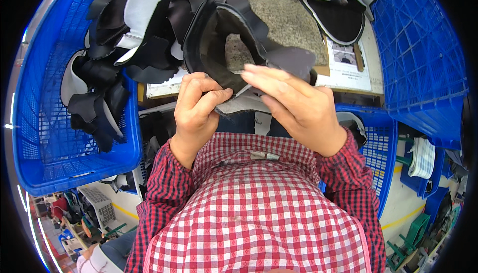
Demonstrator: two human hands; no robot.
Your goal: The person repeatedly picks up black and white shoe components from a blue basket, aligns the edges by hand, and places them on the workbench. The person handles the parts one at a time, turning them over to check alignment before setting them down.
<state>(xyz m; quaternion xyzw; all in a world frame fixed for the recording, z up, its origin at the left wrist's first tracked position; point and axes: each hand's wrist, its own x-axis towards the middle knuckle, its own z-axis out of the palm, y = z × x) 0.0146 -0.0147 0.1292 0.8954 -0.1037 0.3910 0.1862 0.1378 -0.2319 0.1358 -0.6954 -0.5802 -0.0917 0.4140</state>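
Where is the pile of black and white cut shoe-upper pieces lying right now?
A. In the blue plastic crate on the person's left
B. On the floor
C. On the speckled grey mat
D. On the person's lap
A: the pile of black and white cut pieces spills over the blue plastic crate left of the left hand, away from the grey mat.

You hold a black shoe upper [219,39] upright before your chest, grey lining at its near edge, opening facing you
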